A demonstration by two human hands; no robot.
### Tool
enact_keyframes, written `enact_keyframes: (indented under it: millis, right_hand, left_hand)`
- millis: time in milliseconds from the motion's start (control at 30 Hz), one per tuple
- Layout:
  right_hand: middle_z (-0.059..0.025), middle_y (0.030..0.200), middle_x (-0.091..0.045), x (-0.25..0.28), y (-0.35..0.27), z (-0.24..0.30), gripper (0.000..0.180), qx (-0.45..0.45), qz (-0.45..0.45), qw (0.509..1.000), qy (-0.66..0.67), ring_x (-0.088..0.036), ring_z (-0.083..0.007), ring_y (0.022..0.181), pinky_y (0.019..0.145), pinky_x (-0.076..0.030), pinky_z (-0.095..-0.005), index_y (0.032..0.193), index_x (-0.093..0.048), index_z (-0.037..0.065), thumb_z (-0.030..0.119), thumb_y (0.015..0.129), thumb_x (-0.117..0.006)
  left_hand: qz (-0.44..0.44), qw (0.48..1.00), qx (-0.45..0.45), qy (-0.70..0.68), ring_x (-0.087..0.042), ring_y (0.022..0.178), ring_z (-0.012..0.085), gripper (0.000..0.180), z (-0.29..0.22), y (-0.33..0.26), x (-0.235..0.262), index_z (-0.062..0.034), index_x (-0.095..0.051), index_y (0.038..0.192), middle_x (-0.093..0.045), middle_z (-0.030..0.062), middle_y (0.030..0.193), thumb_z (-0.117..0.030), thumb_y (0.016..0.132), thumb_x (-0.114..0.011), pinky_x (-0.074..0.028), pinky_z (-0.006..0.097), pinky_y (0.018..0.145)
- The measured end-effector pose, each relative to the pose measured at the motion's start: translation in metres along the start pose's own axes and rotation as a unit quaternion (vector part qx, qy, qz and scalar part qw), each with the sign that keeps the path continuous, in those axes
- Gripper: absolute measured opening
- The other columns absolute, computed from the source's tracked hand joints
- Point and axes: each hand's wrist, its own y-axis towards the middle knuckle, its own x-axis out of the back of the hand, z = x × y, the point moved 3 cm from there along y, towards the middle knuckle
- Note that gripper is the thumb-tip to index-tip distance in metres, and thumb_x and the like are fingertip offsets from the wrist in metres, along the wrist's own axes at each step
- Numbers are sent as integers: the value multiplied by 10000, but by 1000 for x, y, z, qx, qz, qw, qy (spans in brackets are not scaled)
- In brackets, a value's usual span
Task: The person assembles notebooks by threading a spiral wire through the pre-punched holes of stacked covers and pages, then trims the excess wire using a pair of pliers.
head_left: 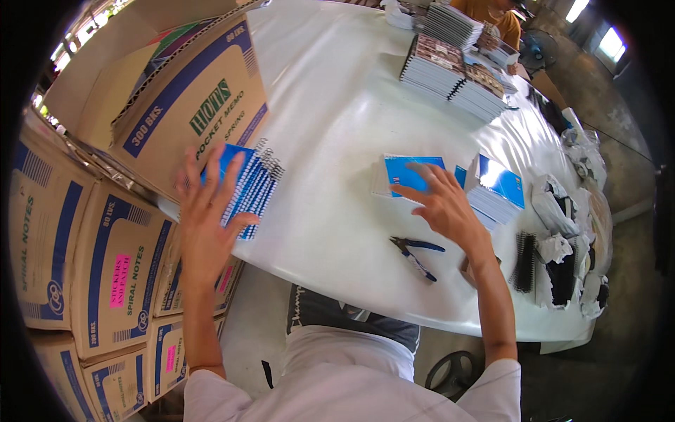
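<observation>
My left hand (205, 218), fingers spread, lies against a stack of small blue spiral notebooks (256, 186) at the table's left edge. The wire spirals face up along the stack's right side. Part of the stack is hidden behind my fingers. On the right, my right hand (450, 211) is over a low pile of blue-covered booklets (411, 169), its fingers apart; whether the fingertips touch the cover I cannot tell. Just right of that pile stands a taller stack of blue booklets (497, 190). Below them lie pliers with dark blue handles (415, 257).
An open cardboard box (204, 98) rises beside my left hand, above more stacked cartons (119, 260). Black spiral coils (524, 261) and plastic bags of coils (559, 264) line the table's right edge. Thick spiral books (450, 74) stand far right, near another person (496, 24).
</observation>
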Motion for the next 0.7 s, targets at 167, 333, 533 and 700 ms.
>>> enact_keyframes:
  millis: [167,333,533,700]
  right_hand:
    - [-65,1369,-521,-32,45,-21,449,47,132,988,59,-525,-276,1207,971,-505,-416,1125,-700,225,65,720,-812]
    - [-56,1378,-526,-28,53,-27,364,30,172,977,119,-550,-264,1181,995,-516,-400,1072,-701,204,107,739,-809]
    - [-61,1371,-544,-23,53,-28,366,16,181,974,137,-557,-265,1186,1015,-502,-387,1104,-700,210,131,760,-797]
    - [-66,1376,-548,-23,54,-31,388,16,192,970,150,-557,-273,1190,1027,-492,-389,1133,-701,221,140,765,-796]
  left_hand:
    - [17,989,-105,-100,-277,1440,439,529,-61,1,-45,-178,-650,1295,-441,104,1510,-123,780,-756,-193,614,1147]
    - [29,981,-76,-176,-266,1446,441,515,-66,-8,-77,-180,-667,1276,-436,104,1515,-21,789,-717,-197,642,1130]
    - [53,972,-70,-219,-249,1453,443,497,-71,-14,-91,-161,-695,1239,-430,100,1520,46,788,-666,-200,644,1128]
    - [66,965,-70,-243,-244,1456,441,500,-77,-18,-101,-151,-703,1226,-427,98,1524,71,782,-648,-207,633,1131]
